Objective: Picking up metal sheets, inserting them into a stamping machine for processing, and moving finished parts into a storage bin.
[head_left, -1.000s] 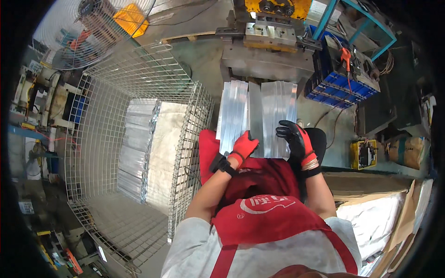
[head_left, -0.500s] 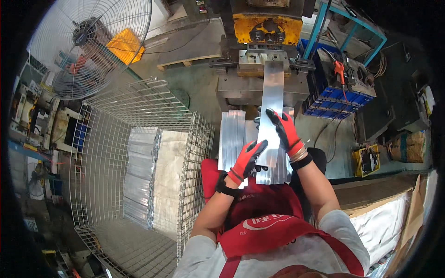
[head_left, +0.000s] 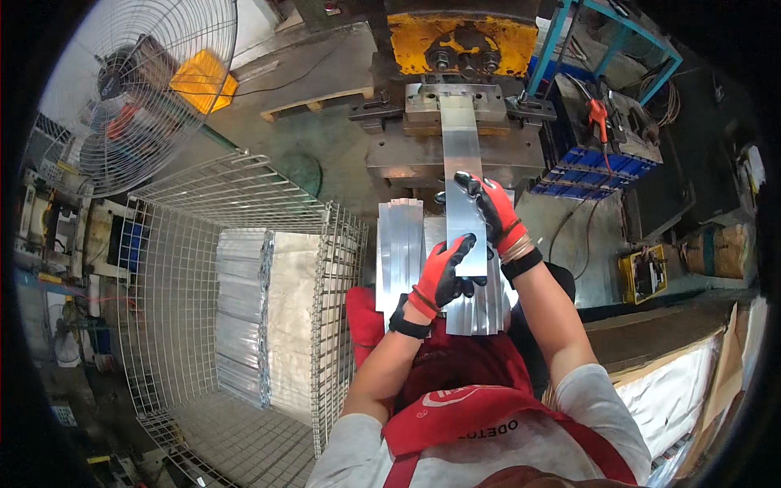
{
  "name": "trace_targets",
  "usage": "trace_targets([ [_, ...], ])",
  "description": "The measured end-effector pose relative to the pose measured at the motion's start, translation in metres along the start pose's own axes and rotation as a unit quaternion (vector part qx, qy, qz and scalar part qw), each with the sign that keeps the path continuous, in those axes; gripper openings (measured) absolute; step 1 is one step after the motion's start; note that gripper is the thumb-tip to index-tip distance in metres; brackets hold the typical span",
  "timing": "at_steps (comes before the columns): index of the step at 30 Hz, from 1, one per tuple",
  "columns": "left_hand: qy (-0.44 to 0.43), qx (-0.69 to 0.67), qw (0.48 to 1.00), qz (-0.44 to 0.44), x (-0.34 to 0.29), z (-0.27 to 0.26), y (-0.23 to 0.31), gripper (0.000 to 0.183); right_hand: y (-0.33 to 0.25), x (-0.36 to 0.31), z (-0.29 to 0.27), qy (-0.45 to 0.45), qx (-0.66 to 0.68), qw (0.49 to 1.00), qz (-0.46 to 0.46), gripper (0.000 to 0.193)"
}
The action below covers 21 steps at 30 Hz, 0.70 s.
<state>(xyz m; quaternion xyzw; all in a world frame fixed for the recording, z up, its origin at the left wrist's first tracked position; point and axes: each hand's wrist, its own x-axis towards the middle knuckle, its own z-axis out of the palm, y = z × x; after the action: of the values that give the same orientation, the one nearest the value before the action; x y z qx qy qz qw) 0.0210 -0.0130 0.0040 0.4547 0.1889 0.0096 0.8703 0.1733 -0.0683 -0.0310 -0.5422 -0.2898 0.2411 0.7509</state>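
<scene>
A long flat metal strip (head_left: 464, 167) lies between my hands, its far end on the metal die block (head_left: 423, 104) of a press. My left hand (head_left: 446, 272), in a red and black glove, grips the strip's near end, thumb on top. Further up its right edge, my right hand (head_left: 492, 210) in a matching glove holds it with the thumb on top and the fingers beneath. Below and to the left stands a stack of similar strips (head_left: 399, 252). Another pile of strips (head_left: 480, 315) sits under my hands, partly covered by them.
A large wire basket (head_left: 325, 325) with stacked metal strips (head_left: 240, 317) stands to the left, behind it a caged fan (head_left: 134, 89). The press's yellow ram (head_left: 464, 41) hangs over the die. Blue crates (head_left: 582, 172) with tools on top are at the right, near a yellow bin (head_left: 643, 276).
Both hands have pushed the strip away from me and slightly left, so its far end now reaches onto the die. The whole view has shifted a little.
</scene>
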Motion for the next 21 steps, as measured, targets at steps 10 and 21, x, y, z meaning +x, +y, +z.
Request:
trace_targets([
  [10, -0.107, 0.164, 0.953, 0.229, 0.001, -0.018, -0.018, 0.042, -0.006, 0.007, 0.010, 0.079, 0.078, 0.990, 0.092, 0.030],
  [21, 0.030, -0.046, 0.998, 0.014, 0.010, 0.002, -0.005, 0.033, 0.018, 0.002, 0.005, 0.118, 0.085, 0.985, 0.095, 0.025],
])
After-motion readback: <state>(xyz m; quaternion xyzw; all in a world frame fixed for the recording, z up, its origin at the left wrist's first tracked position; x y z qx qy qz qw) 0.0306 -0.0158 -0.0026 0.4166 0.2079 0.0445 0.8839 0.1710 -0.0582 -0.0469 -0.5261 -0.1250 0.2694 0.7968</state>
